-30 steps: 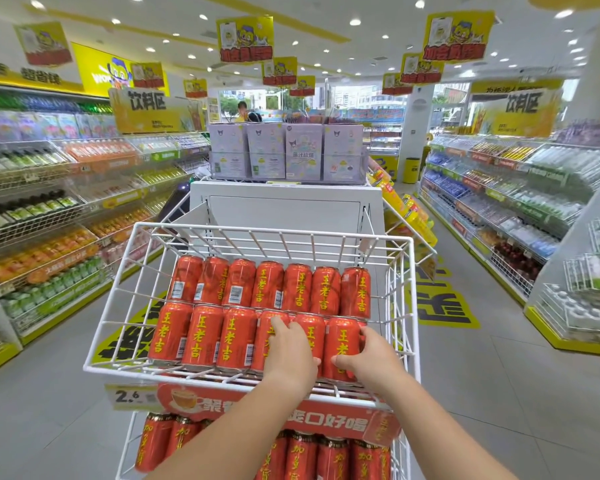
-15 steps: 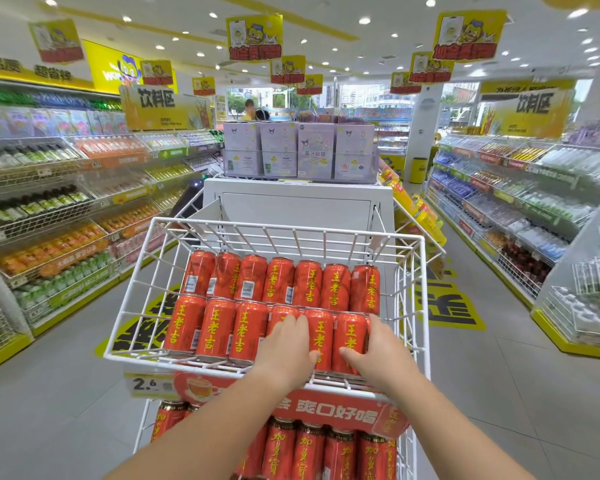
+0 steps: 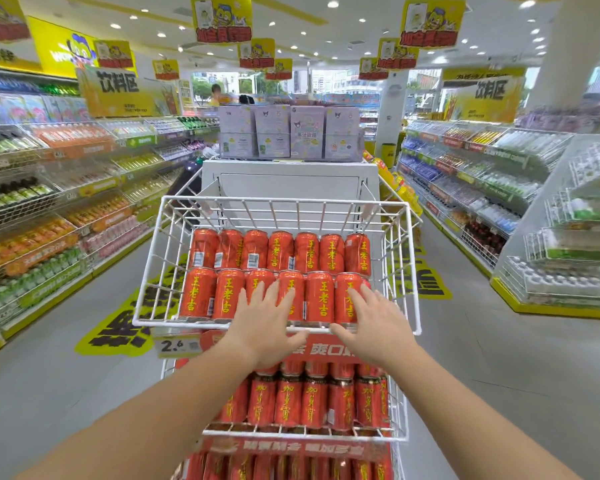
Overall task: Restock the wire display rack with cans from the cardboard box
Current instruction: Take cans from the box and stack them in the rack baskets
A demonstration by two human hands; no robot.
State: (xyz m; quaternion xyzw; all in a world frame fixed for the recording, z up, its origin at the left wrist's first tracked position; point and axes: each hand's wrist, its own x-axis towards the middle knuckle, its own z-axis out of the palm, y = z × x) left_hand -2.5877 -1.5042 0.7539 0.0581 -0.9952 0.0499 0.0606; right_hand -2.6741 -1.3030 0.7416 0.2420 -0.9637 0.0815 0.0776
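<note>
Left grip is released: fingers straight and spread, lying flat on the front row of red cans in the top basket of the wire display rack. Fingers cover the third and fourth cans from the left, and the thumb sits over the basket's front rail. Right grip is also released, with flat, spread fingers on the last can at the right end of that row and the thumb near the front rail. Neither is curled round a can.

The top basket holds two rows of red cans with yellow characters: six in front, and seven in the back row. Cans are side by side and touching, and the rows butt against each other. The rear strip of the basket floor is bare.

The middle tier holds a row of darker red cans with gold writing, packed tight. The bottom tier holds more red cans, only partly in view.

A price tag reading 2.6 and a red banner hang under the top basket's front rail. Behind the rack is a white cabinet with purple boxes on top. Drink shelves line both sides of the aisle.
</note>
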